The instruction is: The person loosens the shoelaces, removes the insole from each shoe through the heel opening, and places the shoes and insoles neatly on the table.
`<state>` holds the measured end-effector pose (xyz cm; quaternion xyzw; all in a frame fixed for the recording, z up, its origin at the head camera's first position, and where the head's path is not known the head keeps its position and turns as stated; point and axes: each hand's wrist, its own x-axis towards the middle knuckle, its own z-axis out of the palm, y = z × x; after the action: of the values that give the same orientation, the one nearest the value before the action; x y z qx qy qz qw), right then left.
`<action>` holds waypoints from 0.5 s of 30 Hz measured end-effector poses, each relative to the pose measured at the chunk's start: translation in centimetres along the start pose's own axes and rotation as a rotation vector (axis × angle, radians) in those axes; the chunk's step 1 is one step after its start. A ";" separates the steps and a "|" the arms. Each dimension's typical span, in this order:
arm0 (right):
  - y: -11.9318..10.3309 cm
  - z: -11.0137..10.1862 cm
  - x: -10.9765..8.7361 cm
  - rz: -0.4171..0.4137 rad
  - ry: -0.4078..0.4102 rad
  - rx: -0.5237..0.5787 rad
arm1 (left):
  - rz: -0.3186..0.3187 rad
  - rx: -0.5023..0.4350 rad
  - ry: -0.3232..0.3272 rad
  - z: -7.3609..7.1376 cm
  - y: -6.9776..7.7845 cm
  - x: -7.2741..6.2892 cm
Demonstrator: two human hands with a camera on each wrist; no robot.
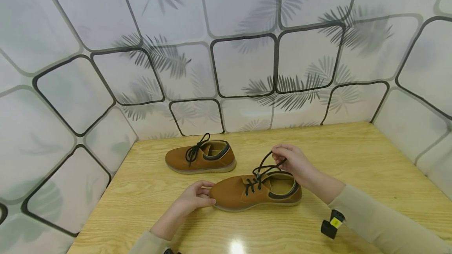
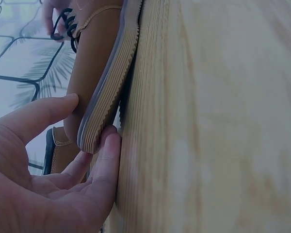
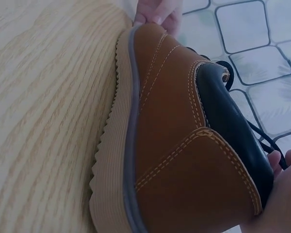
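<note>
A brown lace-up shoe [image 1: 228,193] stands on the table with its toe to the left. At the toe, my left hand [image 1: 192,198] pinches it, thumb [image 2: 58,109] on the upper and fingertips under the front edge of the sole [image 2: 106,92]. My right hand [image 1: 294,164] pinches the black shoelaces [image 1: 259,184] and holds them up above the shoe's opening. In the right wrist view the heel and dark padded collar [image 3: 228,126] fill the middle, with the right hand mostly cut off at the edge.
Behind it stands a matching brown shoe [image 1: 181,159], its black laces tied in a bow [image 1: 192,153]. The light wooden table [image 1: 360,160] meets a patterned curtain-like backdrop [image 1: 243,66] at the back and sides. A dark device [image 1: 330,228] is strapped at the right wrist.
</note>
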<state>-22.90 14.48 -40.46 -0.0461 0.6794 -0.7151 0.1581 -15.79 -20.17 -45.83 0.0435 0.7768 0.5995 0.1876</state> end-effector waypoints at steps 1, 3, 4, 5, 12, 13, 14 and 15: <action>0.0 0.0 0.0 0.001 0.003 0.011 | 0.000 0.000 -0.001 0.0 0.0 0.0; 0.0 -0.1 0.0 0.002 0.010 0.034 | -0.002 -0.002 -0.001 0.1 0.0 0.0; 0.0 -0.2 0.0 0.001 0.013 0.039 | -0.002 -0.003 -0.001 0.1 0.0 0.0; 0.0 -0.2 -0.1 0.000 0.013 0.043 | -0.001 -0.003 0.000 0.1 0.0 0.0; 0.0 -0.3 -0.1 -0.003 0.009 0.048 | 0.002 0.003 0.005 0.0 -0.1 0.0; 0.0 -0.3 -0.1 -0.002 0.005 0.050 | 0.003 0.002 0.004 0.0 -0.1 0.0; 0.0 -0.3 -0.1 -0.001 0.002 0.056 | 0.004 0.003 0.004 0.1 -0.1 0.0; 0.0 -0.4 -0.1 -0.001 -0.003 0.059 | 0.002 0.004 0.003 0.1 0.0 0.0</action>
<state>-22.90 14.85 -40.48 -0.0427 0.6578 -0.7348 0.1599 -15.74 -20.11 -45.86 0.0438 0.7784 0.5981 0.1855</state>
